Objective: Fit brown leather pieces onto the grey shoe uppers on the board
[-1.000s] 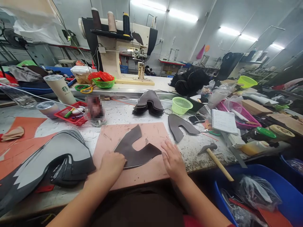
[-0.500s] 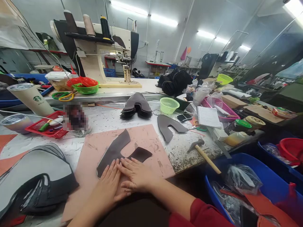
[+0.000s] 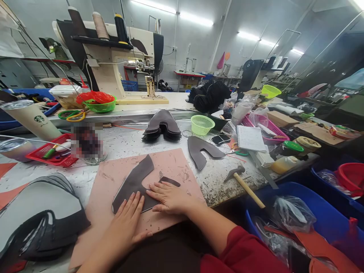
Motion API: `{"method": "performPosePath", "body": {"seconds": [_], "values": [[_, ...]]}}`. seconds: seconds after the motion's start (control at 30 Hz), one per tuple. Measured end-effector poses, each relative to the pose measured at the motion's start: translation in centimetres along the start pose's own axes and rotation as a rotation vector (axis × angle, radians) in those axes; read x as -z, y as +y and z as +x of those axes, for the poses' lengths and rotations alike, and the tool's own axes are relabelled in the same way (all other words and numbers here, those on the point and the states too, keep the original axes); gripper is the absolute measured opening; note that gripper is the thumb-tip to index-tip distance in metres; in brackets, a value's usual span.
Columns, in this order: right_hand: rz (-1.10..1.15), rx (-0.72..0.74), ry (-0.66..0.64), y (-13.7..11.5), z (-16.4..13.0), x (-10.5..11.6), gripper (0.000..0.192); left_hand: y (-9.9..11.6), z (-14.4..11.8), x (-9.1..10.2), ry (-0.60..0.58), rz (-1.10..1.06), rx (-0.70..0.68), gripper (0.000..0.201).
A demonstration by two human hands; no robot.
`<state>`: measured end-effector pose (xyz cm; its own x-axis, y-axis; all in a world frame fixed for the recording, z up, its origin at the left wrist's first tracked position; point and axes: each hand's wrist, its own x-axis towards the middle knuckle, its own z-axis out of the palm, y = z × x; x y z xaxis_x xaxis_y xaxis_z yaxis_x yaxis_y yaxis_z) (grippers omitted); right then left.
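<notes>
While both sets of fingers (image 3: 133, 203) lie flat and spread, gripping nothing, left hand (image 3: 126, 223) and right hand (image 3: 170, 197) only press the dark leather cutout (image 3: 136, 182) onto the pink mat (image 3: 176, 163) at the desk (image 3: 216, 182) front edge. Risk: uneven pressure could skew or crease the piece; a sleeve could nudge the mat off the edge. Count: one pressed cutout, one loose cutout (image 3: 203, 149), one stack (image 3: 162, 125), one hammer (image 3: 244, 184), three thread cones (image 3: 98, 24).

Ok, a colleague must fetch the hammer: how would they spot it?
On the scuffed workbench, look right of the pink cutting mat, near the front edge. The hammer lies beside the lone dark leather piece, the only thing with a wooden handle.
</notes>
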<state>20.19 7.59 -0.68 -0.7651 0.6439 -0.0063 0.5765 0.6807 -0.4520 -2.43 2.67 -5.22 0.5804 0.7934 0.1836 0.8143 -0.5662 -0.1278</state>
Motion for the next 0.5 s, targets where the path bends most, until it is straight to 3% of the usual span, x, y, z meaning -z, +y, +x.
{"method": "performPosePath", "body": {"seconds": [0.23, 0.37, 0.43, 0.5], "values": [[-0.082, -0.103, -0.062, 3.0, 0.0, 1.7, 0.055, 0.6, 0.1, 0.6, -0.029, 0.000, 0.051, 0.081], [-0.183, -0.441, -0.009, 7.4, -1.2, 4.3, 0.060, 0.9, 0.1, 0.5, -0.020, 0.007, 0.075, 0.081], [-0.230, -0.633, 0.093, 9.1, -1.7, 5.7, 0.061, 1.0, 0.2, 0.5, -0.011, 0.006, 0.084, 0.081], [-0.237, -0.695, 0.200, 9.3, -1.5, 6.2, 0.062, 1.0, 0.2, 0.4, -0.001, -0.004, 0.086, 0.081]]}}
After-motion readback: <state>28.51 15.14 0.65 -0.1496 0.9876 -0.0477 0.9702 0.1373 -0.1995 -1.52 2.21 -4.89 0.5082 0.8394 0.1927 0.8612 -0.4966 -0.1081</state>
